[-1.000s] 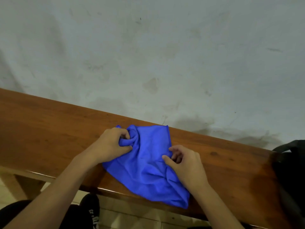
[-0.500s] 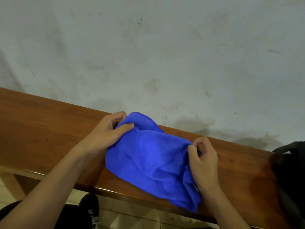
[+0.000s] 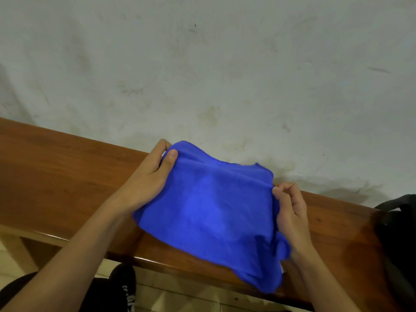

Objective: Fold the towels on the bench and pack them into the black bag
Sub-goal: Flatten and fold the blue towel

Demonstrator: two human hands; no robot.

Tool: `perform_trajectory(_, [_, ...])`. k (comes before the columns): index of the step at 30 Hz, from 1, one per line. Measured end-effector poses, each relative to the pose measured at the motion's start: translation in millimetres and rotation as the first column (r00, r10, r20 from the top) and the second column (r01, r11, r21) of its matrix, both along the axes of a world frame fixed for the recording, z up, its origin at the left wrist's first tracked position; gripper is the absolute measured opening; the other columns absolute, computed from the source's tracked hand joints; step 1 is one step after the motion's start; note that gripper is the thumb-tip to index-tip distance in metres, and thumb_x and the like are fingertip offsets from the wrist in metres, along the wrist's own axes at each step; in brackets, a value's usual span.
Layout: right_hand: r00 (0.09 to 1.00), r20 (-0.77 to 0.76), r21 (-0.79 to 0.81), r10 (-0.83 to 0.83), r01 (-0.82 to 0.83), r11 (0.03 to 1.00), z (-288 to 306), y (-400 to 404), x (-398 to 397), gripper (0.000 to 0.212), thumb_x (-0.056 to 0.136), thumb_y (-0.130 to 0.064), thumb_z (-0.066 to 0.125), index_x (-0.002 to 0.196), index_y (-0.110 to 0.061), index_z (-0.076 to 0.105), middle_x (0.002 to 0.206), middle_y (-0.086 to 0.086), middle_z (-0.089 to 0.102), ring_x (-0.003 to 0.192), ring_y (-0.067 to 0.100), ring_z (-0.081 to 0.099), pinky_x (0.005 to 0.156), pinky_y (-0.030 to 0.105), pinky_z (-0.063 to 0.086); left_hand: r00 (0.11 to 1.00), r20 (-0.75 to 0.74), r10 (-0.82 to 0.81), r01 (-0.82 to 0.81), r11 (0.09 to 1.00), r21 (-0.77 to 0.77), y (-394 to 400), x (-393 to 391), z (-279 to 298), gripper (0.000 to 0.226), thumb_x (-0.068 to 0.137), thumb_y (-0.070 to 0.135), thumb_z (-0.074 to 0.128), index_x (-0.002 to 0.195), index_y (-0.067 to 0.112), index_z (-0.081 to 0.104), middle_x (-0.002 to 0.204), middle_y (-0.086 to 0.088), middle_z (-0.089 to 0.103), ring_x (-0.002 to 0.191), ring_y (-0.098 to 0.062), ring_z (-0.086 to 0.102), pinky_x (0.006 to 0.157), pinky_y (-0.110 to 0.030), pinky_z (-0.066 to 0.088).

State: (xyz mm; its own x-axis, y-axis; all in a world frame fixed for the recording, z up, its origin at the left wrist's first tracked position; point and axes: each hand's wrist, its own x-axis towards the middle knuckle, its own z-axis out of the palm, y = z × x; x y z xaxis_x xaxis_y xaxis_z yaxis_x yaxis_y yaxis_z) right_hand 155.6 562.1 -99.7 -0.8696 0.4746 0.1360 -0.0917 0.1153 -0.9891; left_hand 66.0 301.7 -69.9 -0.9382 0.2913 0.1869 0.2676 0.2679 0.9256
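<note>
Blue soft cloth towel [image 3: 209, 210] spread above the brown wooden desk [image 3: 56, 176], left hand [image 3: 148, 179] and right hand [image 3: 290, 212] pinching its far corners; next, probably, fold it toward the near edge.

black bag [image 3: 399, 224] cut off at right edge; shoe [image 3: 125, 287] lettering blurred.

Both forearms reach forward, the left hand [image 3: 149, 176] and right hand [image 3: 290, 210] each in a pinching grip.
</note>
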Motion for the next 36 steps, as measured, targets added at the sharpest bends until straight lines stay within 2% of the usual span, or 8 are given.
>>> perform_trajectory(6, [0.997, -0.072, 0.207, -0.033, 0.047, 0.977, -4, 6, 5, 0.018, 0.105, -0.011, 0.042, 0.088, -0.016, 0.044, 0.076, -0.004, 0.044, 0.063, 0.001, 0.041, 0.058, 0.014, 0.037, 0.992, -0.119, -0.049, 0.061, 0.994, 0.095, 10, -6, -3, 0.025, 0.086, 0.032, 0.067, 0.08, 0.01, 0.056, 0.07, 0.008, 0.055, 0.068, -0.009, 0.051, 0.064, -0.015, 0.041])
perform_trajectory(12, [0.991, 0.129, 0.292, -0.017, -0.022, 0.956, -21, 29, 2, 0.015, 0.104, -0.024, 0.045, 0.09, -0.024, 0.044, 0.067, 0.001, 0.041, 0.056, 0.009, 0.037, 0.052, 0.029, 0.034, 0.957, -0.29, 0.025, -0.082, 0.979, -0.188, -8, -22, -16, 0.021, 0.088, 0.018, 0.071, 0.11, 0.02, 0.071, 0.101, -0.001, 0.054, 0.099, -0.01, 0.056, 0.09, -0.017, 0.042])
perform_trajectory(16, [0.987, 0.157, 0.308, 0.039, -0.087, 0.947, -26, 33, 1, 0.027, 0.099, -0.005, 0.051, 0.102, -0.032, 0.053, 0.088, -0.003, 0.068, 0.077, 0.014, 0.064, 0.066, 0.037, 0.05, 0.93, -0.36, -0.078, -0.05, 0.942, -0.333, -4, -20, -28, 0.06, 0.089, 0.025, 0.055, 0.147, 0.028, 0.04, 0.144, 0.01, 0.032, 0.14, -0.015, 0.029, 0.117, -0.034, 0.028])
perform_trajectory(18, [0.989, 0.144, 0.366, 0.043, -0.094, 0.926, -22, 31, 2, 0.043, 0.095, 0.008, 0.047, 0.114, -0.029, 0.06, 0.109, -0.009, 0.069, 0.102, 0.003, 0.064, 0.087, 0.022, 0.051, 0.933, -0.329, -0.144, -0.027, 0.884, -0.466, -1, -18, -36, 0.073, 0.096, 0.029, 0.055, 0.154, 0.043, 0.013, 0.16, 0.018, -0.002, 0.151, -0.02, -0.001, 0.121, -0.039, 0.01])
perform_trajectory(21, [0.991, 0.124, 0.479, -0.04, -0.024, 0.878, -21, 33, 2, 0.05, 0.091, 0.014, 0.043, 0.112, -0.023, 0.068, 0.115, -0.013, 0.067, 0.105, -0.009, 0.058, 0.09, 0.009, 0.044, 0.975, -0.195, -0.102, -0.05, 0.761, -0.647, 2, -15, -50, 0.081, 0.094, 0.048, 0.053, 0.152, 0.049, -0.003, 0.162, 0.006, -0.019, 0.151, -0.029, -0.004, 0.121, -0.047, 0.014])
perform_trajectory(26, [0.964, 0.196, 0.579, -0.181, 0.035, 0.815, -22, 39, 4, 0.034, 0.092, 0.005, 0.052, 0.107, -0.022, 0.067, 0.071, -0.005, 0.063, 0.06, -0.003, 0.056, 0.057, 0.004, 0.039, 0.97, -0.023, 0.241, -0.219, 0.837, -0.502, 5, -15, -54, 0.081, 0.082, 0.033, 0.076, 0.148, 0.016, 0.032, 0.137, -0.015, 0.044, 0.125, -0.032, 0.045, 0.098, -0.038, 0.041])
perform_trajectory(32, [0.958, 0.207, 0.606, -0.198, 0.033, 0.795, -24, 33, 16, 0.02, 0.094, -0.009, 0.058, 0.11, -0.02, 0.064, 0.059, -0.005, 0.058, 0.06, 0.002, 0.057, 0.062, 0.003, 0.039, 0.974, 0.013, 0.224, -0.204, 0.909, -0.363, 8, -15, -52, 0.037, 0.086, 0.017, 0.072, 0.119, 0.02, 0.057, 0.085, 0.0, 0.056, 0.074, -0.006, 0.053, 0.063, -0.015, 0.039])
perform_trajectory(36, [0.973, 0.145, 0.566, -0.182, 0.07, 0.822, -29, 33, 11, 0.025, 0.097, -0.007, 0.052, 0.106, -0.025, 0.066, 0.053, -0.006, 0.054, 0.05, 0.011, 0.051, 0.051, 0.016, 0.039, 0.997, 0.003, 0.078, -0.078, 0.994, -0.076, 13, -11, -40, 0.018, 0.091, 0.019, 0.059, 0.099, 0.034, 0.055, 0.079, -0.013, 0.054, 0.066, -0.022, 0.05, 0.061, -0.029, 0.043])
